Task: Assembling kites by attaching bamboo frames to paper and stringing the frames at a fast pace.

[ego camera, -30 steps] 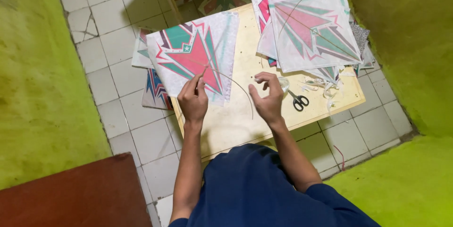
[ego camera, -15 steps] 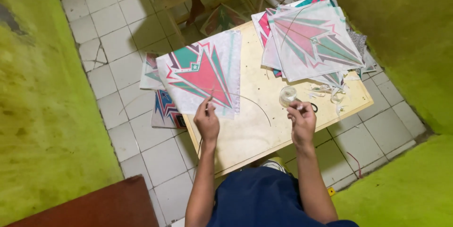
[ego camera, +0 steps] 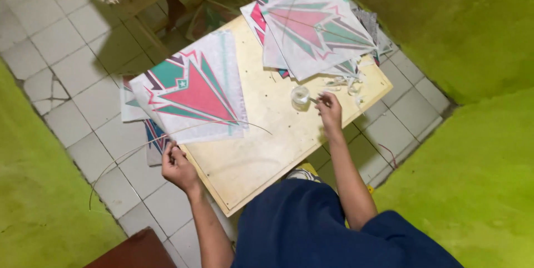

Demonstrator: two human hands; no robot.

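Green walls and pale floor tiles [ego camera: 72,73] surrounded a low wooden worktop [ego camera: 267,151] of light yellow colour. The left hand [ego camera: 178,166] was off the near left corner of the worktop, above the tiles, with its fingers [ego camera: 169,151] closed on a thin bent stick [ego camera: 167,137]. This stick was very slim and pale; it curved in a long arc from over the floor on the left, through the hand, and across the lower edge of a kite sheet [ego camera: 192,90]. The sheet was white paper with a red arrow shape and teal bands, lying partly over the left edge of the worktop.

The right hand [ego camera: 329,107] rested near the middle right, its fingers pinched on something small which I could not make out, just beside a small clear round container [ego camera: 300,95]. What was inside it I could not tell. A pile of similar kite sheets [ego camera: 311,28] lay at the far end.
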